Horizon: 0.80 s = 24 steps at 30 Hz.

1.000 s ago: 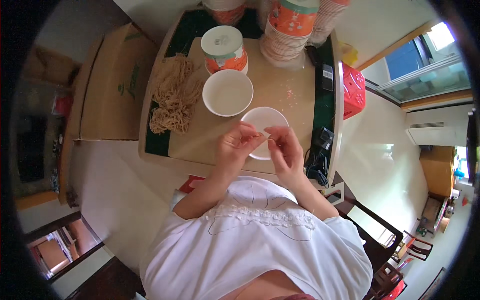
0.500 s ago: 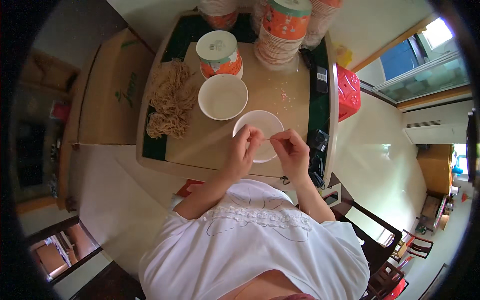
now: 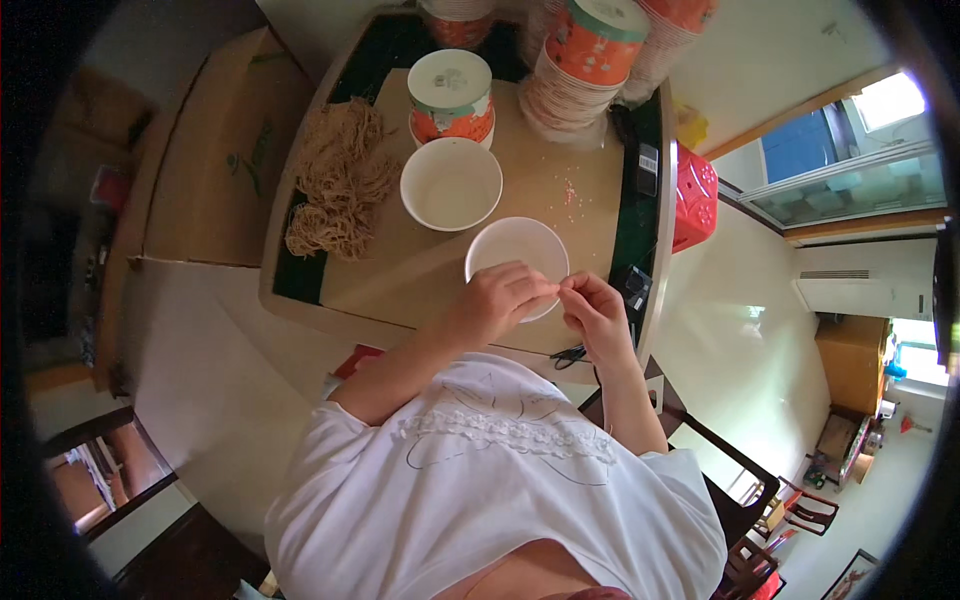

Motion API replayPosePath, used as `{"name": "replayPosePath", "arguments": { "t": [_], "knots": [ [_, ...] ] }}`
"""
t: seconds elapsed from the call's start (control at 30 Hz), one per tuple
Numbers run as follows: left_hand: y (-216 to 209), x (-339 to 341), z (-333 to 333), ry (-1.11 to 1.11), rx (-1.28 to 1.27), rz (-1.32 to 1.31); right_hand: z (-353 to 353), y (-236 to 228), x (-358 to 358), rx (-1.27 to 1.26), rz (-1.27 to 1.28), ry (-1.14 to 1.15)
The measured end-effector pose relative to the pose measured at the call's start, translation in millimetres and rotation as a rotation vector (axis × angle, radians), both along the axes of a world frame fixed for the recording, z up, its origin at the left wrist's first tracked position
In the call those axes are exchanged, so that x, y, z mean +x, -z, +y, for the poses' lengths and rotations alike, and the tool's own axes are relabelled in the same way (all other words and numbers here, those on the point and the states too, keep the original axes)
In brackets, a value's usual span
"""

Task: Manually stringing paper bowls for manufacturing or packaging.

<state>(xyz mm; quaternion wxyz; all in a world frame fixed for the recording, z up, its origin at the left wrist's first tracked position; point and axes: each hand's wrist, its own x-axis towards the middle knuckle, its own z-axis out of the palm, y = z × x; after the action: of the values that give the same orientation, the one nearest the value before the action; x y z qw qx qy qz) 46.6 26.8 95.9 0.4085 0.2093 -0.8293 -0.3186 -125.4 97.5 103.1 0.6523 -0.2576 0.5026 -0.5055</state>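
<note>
Head view: the nearest white bowl [image 3: 510, 245] stands mouth-up on the brown sheet [image 3: 395, 275] over the bench [image 3: 300, 308], just beyond the fingers; being round, it shows no long axis. The left hand [image 3: 492, 305] is nearer, passing across the bowl's near side and hiding part of its rim, while the right hand [image 3: 597, 312] is just beside the rim on the right. The right thumb and forefinger are pinched closed, meeting the left fingertips. The left fingers lie close together, thumb mostly hidden, so I cannot tell how tightly they close; anything between the two sets of fingertips is too small to make out. A second white bowl [image 3: 450, 185] is just beyond and to the left, and a tan strand bundle [image 3: 340, 170] lies farther left, its length running away from the person.
</note>
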Motion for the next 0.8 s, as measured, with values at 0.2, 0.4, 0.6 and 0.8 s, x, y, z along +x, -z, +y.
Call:
{"name": "replayPosePath", "arguments": {
  "t": [0.2,0.4,0.6,0.8],
  "knots": [
    [21,-15,3,-0.042,0.225,0.053,5,11,11,-0.273,0.396,0.146],
    [26,-26,5,-0.054,0.375,0.063,7,29,8,-0.288,0.514,0.232],
    [46,-45,6,-0.148,0.482,0.018,0,50,1,-0.34,0.66,0.295],
    [96,-59,-9,-0.216,0.659,-0.028,-22,112,-48,-0.272,0.645,0.253]
  ]
}}
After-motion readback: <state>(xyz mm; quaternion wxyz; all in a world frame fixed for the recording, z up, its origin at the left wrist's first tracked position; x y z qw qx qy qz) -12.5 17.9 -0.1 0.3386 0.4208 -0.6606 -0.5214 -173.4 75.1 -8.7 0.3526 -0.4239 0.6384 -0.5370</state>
